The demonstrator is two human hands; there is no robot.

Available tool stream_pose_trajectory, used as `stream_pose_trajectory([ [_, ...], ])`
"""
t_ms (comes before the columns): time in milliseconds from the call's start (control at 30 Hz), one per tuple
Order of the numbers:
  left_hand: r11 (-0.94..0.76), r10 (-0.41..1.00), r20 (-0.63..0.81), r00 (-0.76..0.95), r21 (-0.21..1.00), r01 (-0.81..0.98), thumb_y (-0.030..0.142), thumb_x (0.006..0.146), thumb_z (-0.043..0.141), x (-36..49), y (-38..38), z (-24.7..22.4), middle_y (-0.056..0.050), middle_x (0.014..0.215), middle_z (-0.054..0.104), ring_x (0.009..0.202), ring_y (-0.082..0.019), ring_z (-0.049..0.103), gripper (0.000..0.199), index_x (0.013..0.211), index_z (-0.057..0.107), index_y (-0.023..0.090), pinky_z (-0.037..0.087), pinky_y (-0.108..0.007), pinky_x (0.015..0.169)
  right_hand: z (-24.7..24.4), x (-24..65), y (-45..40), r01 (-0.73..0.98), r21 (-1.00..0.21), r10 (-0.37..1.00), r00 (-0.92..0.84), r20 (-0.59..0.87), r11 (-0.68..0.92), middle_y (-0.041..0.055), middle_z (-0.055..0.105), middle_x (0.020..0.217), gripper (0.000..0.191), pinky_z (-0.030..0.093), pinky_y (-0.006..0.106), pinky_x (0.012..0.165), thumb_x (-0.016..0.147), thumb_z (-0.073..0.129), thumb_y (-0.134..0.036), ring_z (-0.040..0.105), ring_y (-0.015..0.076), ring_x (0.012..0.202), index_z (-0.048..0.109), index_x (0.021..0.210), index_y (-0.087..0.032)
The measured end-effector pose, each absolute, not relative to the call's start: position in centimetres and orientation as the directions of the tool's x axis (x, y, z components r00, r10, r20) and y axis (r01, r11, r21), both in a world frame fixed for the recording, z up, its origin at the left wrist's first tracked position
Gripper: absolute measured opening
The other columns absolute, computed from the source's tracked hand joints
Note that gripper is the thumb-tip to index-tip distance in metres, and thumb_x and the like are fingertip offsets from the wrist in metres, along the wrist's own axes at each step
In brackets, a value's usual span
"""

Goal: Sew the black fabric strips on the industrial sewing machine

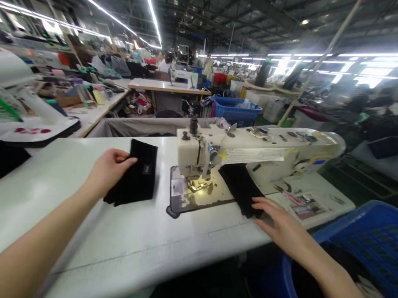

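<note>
My left hand (117,165) pinches the edge of a black fabric piece (141,181) that bears a small grey label, left of the sewing machine (258,145). Under the machine's arm lies another black fabric piece (240,186), partly hidden by the arm. My right hand (271,216) touches its near end, thumb and fingers slightly apart at the edge. Between the two pieces, the lit needle area (199,185) has no fabric on its metal plate.
Pliers and a small tray of tools (307,206) rest right of the machine. A blue basket (364,217) stands at the lower right. Black fabric (3,160) and a white machine (19,97) are at the left. People and another blue basket (235,109) appear beyond.
</note>
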State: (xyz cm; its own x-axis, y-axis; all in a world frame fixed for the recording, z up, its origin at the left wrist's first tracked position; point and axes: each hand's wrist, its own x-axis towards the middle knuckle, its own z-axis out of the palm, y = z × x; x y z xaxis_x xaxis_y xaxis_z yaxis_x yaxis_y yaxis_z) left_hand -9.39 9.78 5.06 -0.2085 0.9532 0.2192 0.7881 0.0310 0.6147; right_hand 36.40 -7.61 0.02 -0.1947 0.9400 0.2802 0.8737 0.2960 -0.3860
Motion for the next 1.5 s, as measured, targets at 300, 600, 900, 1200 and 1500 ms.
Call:
stream_pose_trajectory([
  [300,-0.031,0.859,0.509,0.063,-0.071,0.997,0.042,0.09,0.049,-10.0,7.5,4.6,-0.025,0.12,0.062,0.108,-0.042,0.063,0.053,0.127,0.051,0.004,0.055,-0.051,0.083,1.3,36.6,-7.6,0.839,-0.456,0.948,-0.2,0.248,0.297,0.0094,0.069,0.124,0.021,0.054,0.045,0.1,0.091,0.06,-0.027,0.067,0.0257,0.113,0.073,0.107,-0.024],
  [600,-0.908,0.329,0.63,0.704,0.006,0.419,0.017,0.095,0.051,0.7,-0.8,4.7,-0.007,0.109,0.072,0.098,-0.023,0.07,0.034,0.127,0.054,0.025,0.059,-0.04,0.089,3.8,36.2,-6.5,0.884,-0.253,0.855,-0.249,0.455,0.392,0.0108,0.072,0.105,0.024,0.058,0.042,0.088,0.099,0.046,-0.024,0.07,0.0245,0.098,0.068,0.107,-0.02],
  [900,-0.681,0.677,0.404,0.616,0.662,0.314,0.041,0.094,0.059,8.0,-4.6,8.5,-0.011,0.124,0.068,0.116,-0.033,0.064,0.04,0.129,0.06,0.021,0.054,-0.052,0.099,12.0,28.3,-9.8,0.651,-0.237,0.62,-0.453,0.641,0.721,0.0034,0.071,0.103,0.031,0.055,0.036,0.085,0.1,0.05,-0.019,0.067,0.0192,0.095,0.059,0.128,-0.029],
  [1200,0.382,0.589,-0.407,0.698,0.902,0.203,0.047,0.08,0.076,2.6,-2.6,6.0,-0.006,0.099,0.076,0.093,-0.022,0.071,0.038,0.102,0.071,0.017,0.054,-0.034,0.089,6.6,30.0,-5.1,0.538,-0.831,0.93,0.215,0.297,0.141,0.0022,0.074,0.079,0.027,0.051,0.029,0.06,0.086,0.064,-0.042,0.064,0.0177,0.066,0.076,0.097,-0.021],
  [1500,0.149,0.562,-0.227,0.796,0.974,0.173,0.034,0.074,0.083,3.1,-2.8,5.2,-0.008,0.118,0.07,0.11,-0.026,0.064,0.059,0.128,0.061,0.022,0.049,-0.043,0.1,6.1,25.3,-6.3,0.317,-0.899,0.945,-0.225,0.238,0.302,0.0006,0.075,0.096,0.016,0.054,0.03,0.083,0.091,0.063,-0.03,0.069,0.017,0.089,0.075,0.098,-0.024],
])
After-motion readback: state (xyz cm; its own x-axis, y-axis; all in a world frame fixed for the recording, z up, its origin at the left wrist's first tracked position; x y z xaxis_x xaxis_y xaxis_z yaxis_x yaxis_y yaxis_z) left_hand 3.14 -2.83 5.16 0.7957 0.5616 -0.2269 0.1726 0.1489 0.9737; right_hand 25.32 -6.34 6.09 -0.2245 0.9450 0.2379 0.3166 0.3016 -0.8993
